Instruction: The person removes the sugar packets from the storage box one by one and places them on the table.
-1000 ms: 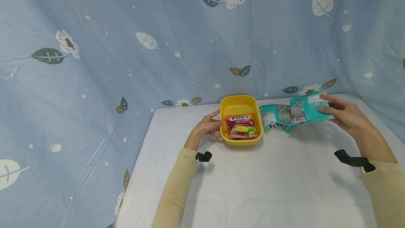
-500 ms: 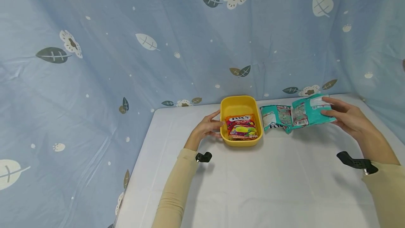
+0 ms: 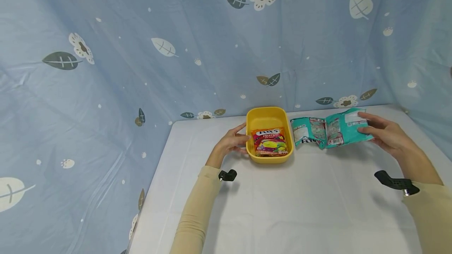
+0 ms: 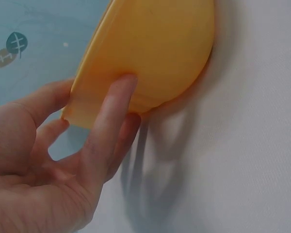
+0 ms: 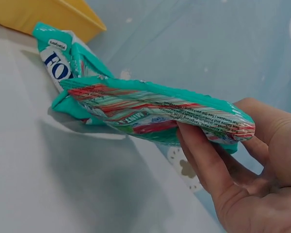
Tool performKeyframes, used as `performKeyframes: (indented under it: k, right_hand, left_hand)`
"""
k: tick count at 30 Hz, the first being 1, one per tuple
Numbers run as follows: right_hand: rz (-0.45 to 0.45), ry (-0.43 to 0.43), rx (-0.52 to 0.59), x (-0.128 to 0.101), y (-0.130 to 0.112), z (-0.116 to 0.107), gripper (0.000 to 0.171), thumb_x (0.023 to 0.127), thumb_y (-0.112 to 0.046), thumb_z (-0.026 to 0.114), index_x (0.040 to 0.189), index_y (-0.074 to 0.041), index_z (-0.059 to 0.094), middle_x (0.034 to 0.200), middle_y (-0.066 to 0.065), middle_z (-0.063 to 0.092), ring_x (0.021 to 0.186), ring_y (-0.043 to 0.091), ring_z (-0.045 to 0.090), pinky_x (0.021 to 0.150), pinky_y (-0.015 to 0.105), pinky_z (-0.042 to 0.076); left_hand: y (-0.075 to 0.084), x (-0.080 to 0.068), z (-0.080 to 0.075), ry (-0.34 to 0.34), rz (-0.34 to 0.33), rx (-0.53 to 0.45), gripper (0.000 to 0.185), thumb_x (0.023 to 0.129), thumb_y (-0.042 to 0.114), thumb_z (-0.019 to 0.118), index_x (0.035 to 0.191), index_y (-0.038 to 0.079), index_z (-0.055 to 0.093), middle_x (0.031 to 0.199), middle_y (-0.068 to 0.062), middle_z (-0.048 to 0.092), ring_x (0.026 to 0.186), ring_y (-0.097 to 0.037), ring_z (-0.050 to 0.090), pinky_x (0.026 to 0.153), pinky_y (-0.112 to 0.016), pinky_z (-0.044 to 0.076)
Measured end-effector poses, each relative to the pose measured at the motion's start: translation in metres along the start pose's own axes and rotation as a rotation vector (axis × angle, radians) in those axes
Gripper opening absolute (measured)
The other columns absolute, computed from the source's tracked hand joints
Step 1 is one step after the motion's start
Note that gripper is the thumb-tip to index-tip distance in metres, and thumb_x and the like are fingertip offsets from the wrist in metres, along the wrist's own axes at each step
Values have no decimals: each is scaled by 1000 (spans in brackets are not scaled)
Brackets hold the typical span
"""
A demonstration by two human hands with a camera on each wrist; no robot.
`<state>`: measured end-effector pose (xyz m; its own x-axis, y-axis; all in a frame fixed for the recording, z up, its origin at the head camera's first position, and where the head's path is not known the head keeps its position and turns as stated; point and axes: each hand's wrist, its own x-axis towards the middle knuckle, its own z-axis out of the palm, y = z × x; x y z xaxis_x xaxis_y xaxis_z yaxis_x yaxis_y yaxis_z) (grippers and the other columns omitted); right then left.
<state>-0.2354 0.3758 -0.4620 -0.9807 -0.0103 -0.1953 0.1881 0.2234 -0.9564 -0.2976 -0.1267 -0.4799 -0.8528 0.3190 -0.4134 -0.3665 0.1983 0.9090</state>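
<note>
White table [image 3: 282,207] ran up to a blue leaf-print backdrop [image 3: 141,50]. Teal candy packet [image 3: 340,130] was held off the surface at the table's far right, pinched at its right end by the right hand [image 3: 383,134], fingers under, thumb on top. Second teal packet [image 3: 305,132] lay just left, touching it. Left hand [image 3: 231,142] clasped the yellow tub's [image 3: 266,115] left wall, thumb over the rim; a red fruit-candy packet [image 3: 270,142] lay inside.
</note>
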Motion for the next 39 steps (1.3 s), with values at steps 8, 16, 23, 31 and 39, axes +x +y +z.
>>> performKeyframes:
  k: [8,16,23,31,39]
  right_hand:
    - [-9,-6,-24,0,7,-2,65,95,-21,65,152,-34,36,107,-30,53,82,-1,51,59,17,48]
    - [-16,-37,48,-1,12,-1,64,95,-16,65,151,-30,38,105,-25,56,77,2,52,54,18,47]
    - [3,-23,-37,1,15,1,66,96,-23,65,153,-31,34,108,-29,51,82,-1,51,58,17,48]
    - [14,-18,-97,4,20,0,68,96,-26,65,154,-31,31,110,-29,47,85,-2,52,63,15,51]
    - [9,-18,-175,8,25,2,72,95,-33,65,156,-29,27,154,-7,28,91,-13,49,72,9,55]
  left_hand:
    - [-1,1,0,12,-4,-4,73,91,16,70,151,39,35,128,-19,61,97,-28,72,74,-49,64]
    - [-2,1,0,15,-17,-1,72,91,18,71,151,41,36,134,-19,56,98,-28,72,73,-47,64]
    - [-2,3,-1,17,-19,6,74,90,20,72,151,41,34,137,-20,54,99,-29,71,72,-46,65]
    - [-3,4,-1,9,-16,0,75,90,19,72,151,40,34,138,-20,54,99,-29,71,71,-46,65]
    - [-3,4,-1,5,-14,-9,75,90,17,72,152,40,34,137,-20,54,100,-29,71,71,-46,65]
